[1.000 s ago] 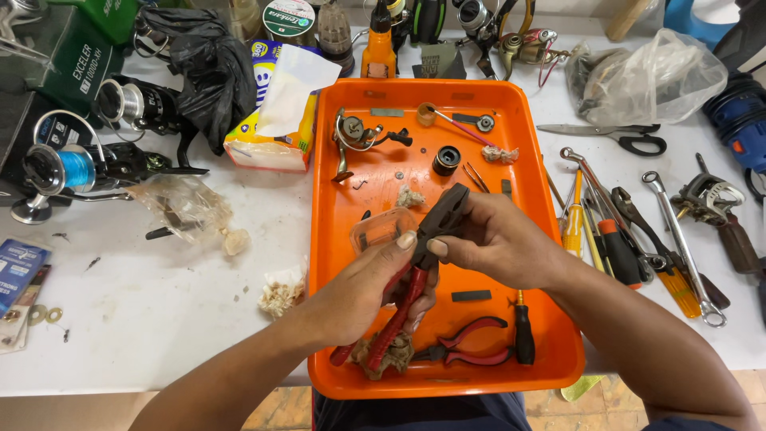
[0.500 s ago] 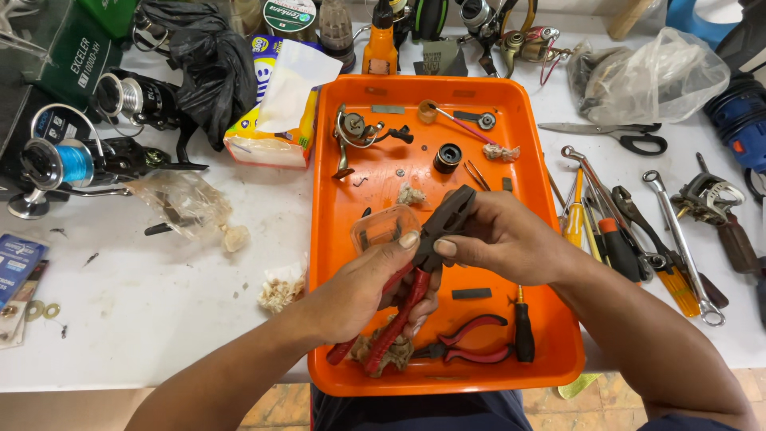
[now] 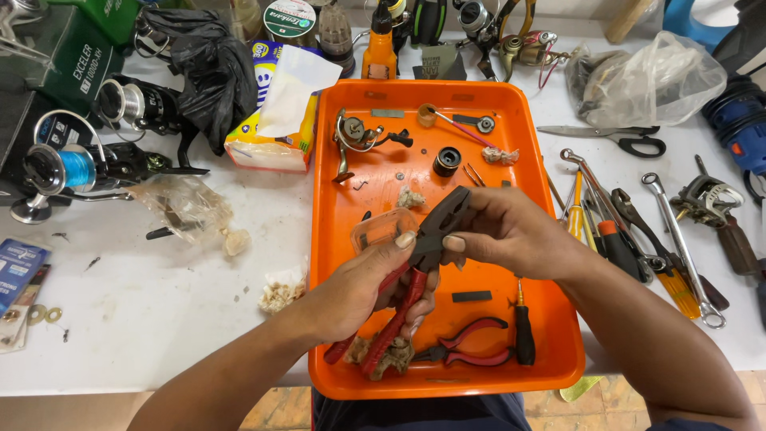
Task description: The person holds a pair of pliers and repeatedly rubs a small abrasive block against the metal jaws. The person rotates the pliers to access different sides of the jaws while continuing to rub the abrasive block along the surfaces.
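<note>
You are looking down at an orange tray [image 3: 335,239] on a white workbench [image 3: 144,319], with both of your hands meeting over the tray's middle. Your left hand [image 3: 375,279] is wrapped around the red handles of a pair of pliers [image 3: 415,263], thumb pressed near the pivot, so the tool slants up and to the right with its dark head raised above the tray. Your right hand [image 3: 503,231] closes its fingertips on that dark head — whatever small part it may pinch there is hidden. A small clear plastic lid [image 3: 381,230] lies just beside your left thumb.

In the tray below your hands lie a smaller pair of red-handled cutters [image 3: 471,339] and a short black-handled screwdriver [image 3: 523,331], near each other. Toward the far end sit a fishing reel frame [image 3: 355,137] and a black round spool part [image 3: 447,162].

Right of the tray — wrenches [image 3: 678,239], screwdrivers and black-handled scissors [image 3: 630,140]. Left of it stand a tissue box [image 3: 271,128] and a fishing reel with blue line [image 3: 60,172].
</note>
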